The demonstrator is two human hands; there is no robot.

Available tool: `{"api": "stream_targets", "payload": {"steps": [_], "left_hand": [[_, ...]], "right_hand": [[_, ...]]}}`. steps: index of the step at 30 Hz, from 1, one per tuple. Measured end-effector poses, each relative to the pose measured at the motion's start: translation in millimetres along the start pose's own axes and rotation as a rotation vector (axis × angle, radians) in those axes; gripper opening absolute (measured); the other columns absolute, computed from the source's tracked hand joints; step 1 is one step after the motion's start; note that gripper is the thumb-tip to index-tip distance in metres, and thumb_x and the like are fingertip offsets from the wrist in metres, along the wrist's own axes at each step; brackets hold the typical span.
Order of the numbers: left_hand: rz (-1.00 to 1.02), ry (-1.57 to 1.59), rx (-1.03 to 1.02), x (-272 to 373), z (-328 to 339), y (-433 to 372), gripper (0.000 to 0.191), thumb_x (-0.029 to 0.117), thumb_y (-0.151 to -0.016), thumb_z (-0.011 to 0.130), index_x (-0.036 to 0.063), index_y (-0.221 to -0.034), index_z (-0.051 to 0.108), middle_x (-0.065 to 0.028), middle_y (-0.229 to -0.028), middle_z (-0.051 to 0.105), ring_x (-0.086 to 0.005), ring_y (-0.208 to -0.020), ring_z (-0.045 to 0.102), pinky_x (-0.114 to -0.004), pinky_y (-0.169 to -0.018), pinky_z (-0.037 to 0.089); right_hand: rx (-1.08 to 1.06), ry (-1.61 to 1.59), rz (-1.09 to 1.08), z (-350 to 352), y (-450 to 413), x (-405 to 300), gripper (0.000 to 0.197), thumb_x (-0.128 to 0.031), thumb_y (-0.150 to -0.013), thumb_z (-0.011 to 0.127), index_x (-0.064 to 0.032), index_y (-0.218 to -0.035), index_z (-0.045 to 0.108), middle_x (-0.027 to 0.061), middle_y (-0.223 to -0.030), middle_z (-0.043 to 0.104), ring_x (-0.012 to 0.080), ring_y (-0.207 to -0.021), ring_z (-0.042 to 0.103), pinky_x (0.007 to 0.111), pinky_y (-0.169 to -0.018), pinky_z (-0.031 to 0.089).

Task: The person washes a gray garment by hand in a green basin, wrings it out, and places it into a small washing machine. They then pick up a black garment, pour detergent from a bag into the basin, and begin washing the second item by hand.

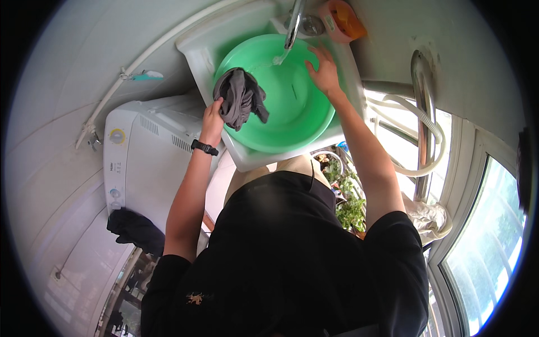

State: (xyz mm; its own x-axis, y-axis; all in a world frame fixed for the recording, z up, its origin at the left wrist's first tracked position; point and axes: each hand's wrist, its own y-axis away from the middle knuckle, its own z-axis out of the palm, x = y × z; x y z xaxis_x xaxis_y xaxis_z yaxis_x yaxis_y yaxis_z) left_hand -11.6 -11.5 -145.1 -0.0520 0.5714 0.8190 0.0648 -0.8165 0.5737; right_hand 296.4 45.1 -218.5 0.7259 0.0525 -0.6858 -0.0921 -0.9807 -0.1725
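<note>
My left hand [213, 122] grips a bunched grey cloth garment [239, 99] over the left side of a green plastic basin [286, 122]. The basin rests in a white sink [248, 160]. A chrome faucet [294, 25] hangs over the basin's far part, with water running from its spout. At the basin's right far side is my right hand [324, 69], its fingers apart and holding nothing; whether it touches the rim cannot be told. A small dark mark shows on the basin's bottom.
A white Haier washing machine [156, 156] stands at the left, a dark cloth [137, 229] on its near corner. A pink container [337, 25] with orange items sits on the sink's far right corner. At the right are a metal pipe [423, 84], a pale hose [440, 147], and potted plants [351, 210] lower down.
</note>
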Motion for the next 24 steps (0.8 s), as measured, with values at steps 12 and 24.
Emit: {"api": "stream_targets", "payload": {"steps": [12,24], "left_hand": [[0.62,-1.188,0.066,49.4,9.1,7.0,0.026,0.022,-0.085,0.047,-0.0027,-0.081,0.056,-0.0184,-0.079,0.06,-0.0352,-0.07,0.058,-0.042,-0.066,0.046],[0.042,-0.168,-0.293,14.1,11.3,6.9,0.035,0.021,-0.083,0.057,0.0027,-0.113,0.049,-0.0024,-0.091,0.055,-0.0091,-0.073,0.051,-0.02,-0.061,0.043]], "right_hand": [[-0.446,-0.713,0.456,8.1,91.5,-113.7,0.028,-0.022,-0.082,0.059,-0.006,-0.105,0.059,0.0126,-0.097,0.062,0.019,-0.087,0.06,0.03,-0.075,0.048],[-0.223,-0.682,0.14,9.4,84.1,-135.2,0.018,-0.013,-0.081,0.056,0.0038,-0.087,0.059,0.0085,-0.09,0.051,0.0173,-0.08,0.05,0.028,-0.067,0.043]]}}
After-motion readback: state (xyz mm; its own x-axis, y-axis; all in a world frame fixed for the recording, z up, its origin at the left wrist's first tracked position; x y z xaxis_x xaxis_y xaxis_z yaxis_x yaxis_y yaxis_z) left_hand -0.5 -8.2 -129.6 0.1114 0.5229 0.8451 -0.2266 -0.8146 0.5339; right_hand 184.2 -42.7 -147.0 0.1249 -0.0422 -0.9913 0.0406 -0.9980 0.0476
